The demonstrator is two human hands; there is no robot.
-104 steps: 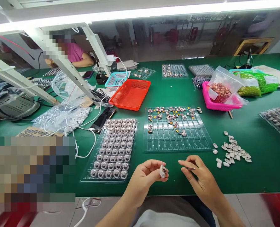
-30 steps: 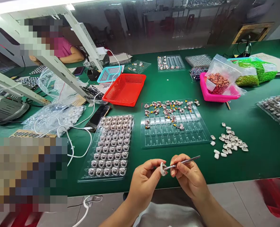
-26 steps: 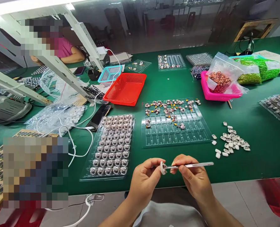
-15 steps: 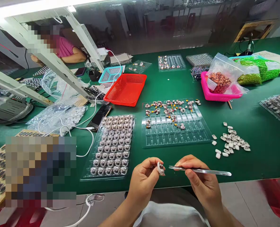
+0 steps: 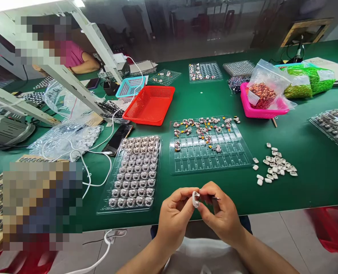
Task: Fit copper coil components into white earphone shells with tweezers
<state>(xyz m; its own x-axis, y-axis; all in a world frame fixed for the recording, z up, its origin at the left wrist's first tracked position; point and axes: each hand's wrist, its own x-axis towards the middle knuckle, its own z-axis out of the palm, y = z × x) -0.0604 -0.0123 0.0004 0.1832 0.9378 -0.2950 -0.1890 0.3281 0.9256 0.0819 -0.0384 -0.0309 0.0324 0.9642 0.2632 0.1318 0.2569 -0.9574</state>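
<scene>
over the green bench point(image 5: 206, 104) at six o'clock, the left hand point(image 5: 173, 215) pinches a small white part point(image 5: 195, 201) that the right hand point(image 5: 222, 216), curled round a metal tool point(image 5: 216, 198), seemingly adjusts, needing steadiness next.

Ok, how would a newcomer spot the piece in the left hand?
Find the green table, then the left hand and right hand at its near edge. Between them is a small, curved white piece: held up, unlike the loose white pieces lying on the table.
</scene>
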